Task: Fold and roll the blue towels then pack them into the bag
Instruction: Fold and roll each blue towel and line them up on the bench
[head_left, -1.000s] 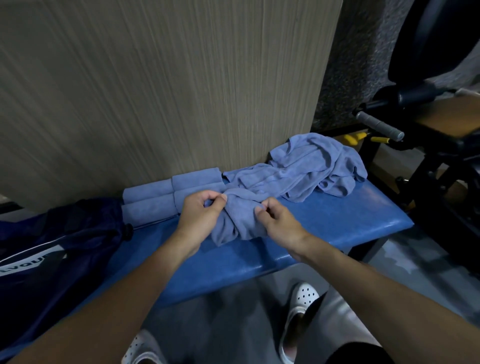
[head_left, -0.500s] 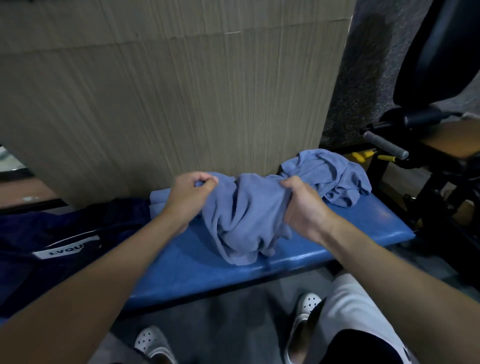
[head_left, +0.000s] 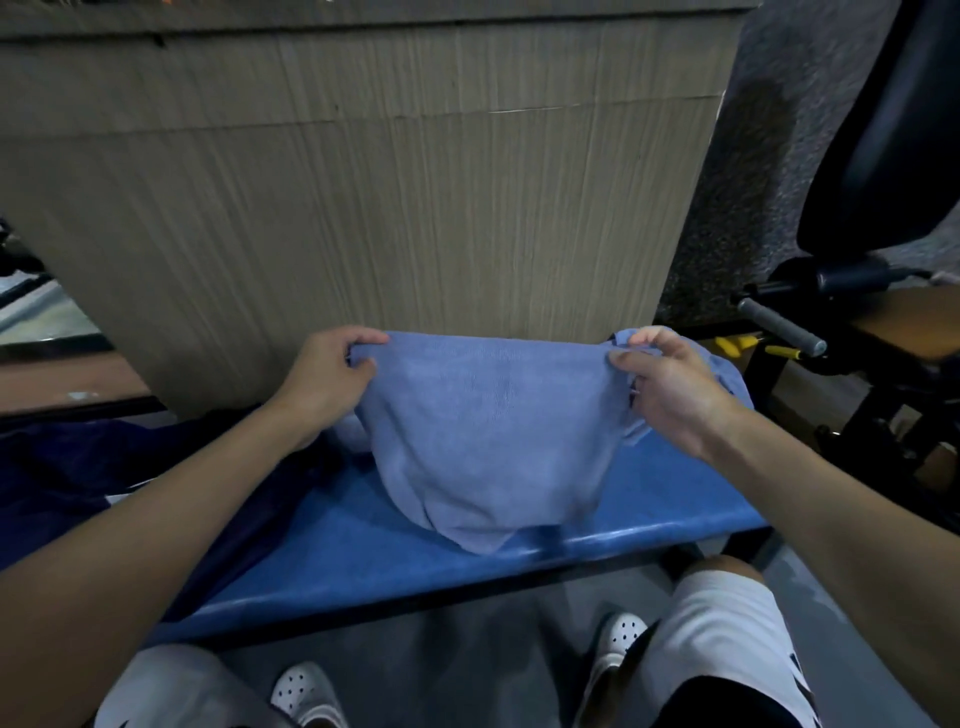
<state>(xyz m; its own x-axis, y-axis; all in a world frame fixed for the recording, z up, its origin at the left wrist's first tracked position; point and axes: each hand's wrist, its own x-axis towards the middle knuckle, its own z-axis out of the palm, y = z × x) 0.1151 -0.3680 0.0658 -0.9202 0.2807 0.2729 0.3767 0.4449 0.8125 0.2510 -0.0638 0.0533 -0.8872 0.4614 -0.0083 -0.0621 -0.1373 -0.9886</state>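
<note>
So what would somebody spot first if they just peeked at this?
A light blue towel, right in the middle, stretched out between the left hand and the right hand, each pinching a top corner. Its bottom hangs down to the blue bench, and a dark blue bag lies at the left.

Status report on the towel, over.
Left hand, right hand pinch towel by top corners. It hangs spread over bench, not folded. Bag at left; nothing in the way.

Dim, cool indoor light. The wall (head_left: 363, 208) is brightest; the floor (head_left: 467, 670) beneath the bench (head_left: 353, 545) sinks into shadow. A faint sheen lines the bench's front edge. The towel (head_left: 483, 431) is softly blurred. Wide-angle distortion bends the frame's edges.
</note>
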